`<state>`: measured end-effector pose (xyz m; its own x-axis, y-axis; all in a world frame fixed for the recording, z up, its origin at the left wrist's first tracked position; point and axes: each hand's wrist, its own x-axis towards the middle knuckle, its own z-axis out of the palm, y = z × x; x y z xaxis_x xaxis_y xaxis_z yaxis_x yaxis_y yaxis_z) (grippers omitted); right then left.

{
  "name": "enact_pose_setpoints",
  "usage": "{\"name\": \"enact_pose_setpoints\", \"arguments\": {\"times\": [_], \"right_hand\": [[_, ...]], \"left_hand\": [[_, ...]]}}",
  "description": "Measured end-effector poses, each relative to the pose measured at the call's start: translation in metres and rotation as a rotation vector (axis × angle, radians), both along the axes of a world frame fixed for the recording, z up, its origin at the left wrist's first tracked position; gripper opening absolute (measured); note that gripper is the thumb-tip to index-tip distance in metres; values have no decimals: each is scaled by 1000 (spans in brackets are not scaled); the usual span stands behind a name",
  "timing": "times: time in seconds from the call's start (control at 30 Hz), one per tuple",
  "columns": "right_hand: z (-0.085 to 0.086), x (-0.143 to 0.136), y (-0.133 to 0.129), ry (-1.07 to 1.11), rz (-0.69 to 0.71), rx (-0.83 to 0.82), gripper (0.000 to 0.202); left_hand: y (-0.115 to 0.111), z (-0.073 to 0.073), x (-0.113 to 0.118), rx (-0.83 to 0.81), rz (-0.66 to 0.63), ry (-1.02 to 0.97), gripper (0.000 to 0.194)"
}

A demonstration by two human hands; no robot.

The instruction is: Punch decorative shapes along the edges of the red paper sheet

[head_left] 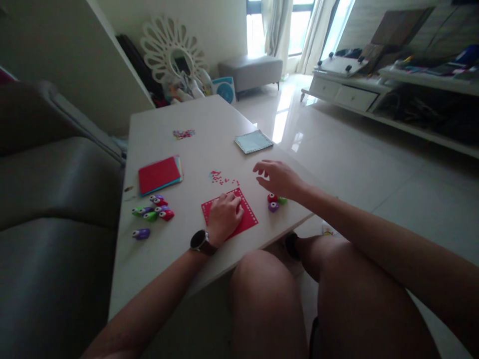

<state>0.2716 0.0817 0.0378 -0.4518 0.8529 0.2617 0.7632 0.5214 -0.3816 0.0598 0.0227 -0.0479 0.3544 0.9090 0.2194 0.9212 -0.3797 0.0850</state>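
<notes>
My left hand (225,215), with a dark watch on the wrist, rests on a red paper sheet (246,223) whose edges have rows of small punched holes. Its fingers are curled down, and what they may hold is hidden. My right hand (279,177) hovers over the table to the right, fingers bent and apart, with nothing seen in them. Just below it stand a red craft punch (272,198), a purple craft punch (274,206) and a partly hidden green one. Small red punched-out bits (220,178) lie scattered beyond the sheet.
On the white table (209,117), a stack of coloured paper (159,175) lies left, near several more craft punches (152,212). Pale blue paper with punched edges (254,141) lies by the right edge. Mixed confetti (183,134) lies farther back. A grey sofa (56,199) borders the left.
</notes>
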Motion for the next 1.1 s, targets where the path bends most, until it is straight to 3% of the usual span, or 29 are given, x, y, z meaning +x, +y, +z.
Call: {"name": "enact_pose_setpoints", "arguments": {"times": [0.2, 0.4, 0.67, 1.1], "right_hand": [[26, -3, -28, -29, 91, 81, 20], [32, -21, -42, -1, 227, 164, 28], [45, -56, -72, -174, 352, 208, 28], [22, -85, -62, -397, 425, 161, 26]], "left_hand": [[-16, 3, -5, -52, 30, -14, 32], [-52, 11, -24, -100, 198, 57, 37], [-89, 11, -49, -113, 373, 138, 42], [-108, 11, -76, -111, 485, 148, 39]]}}
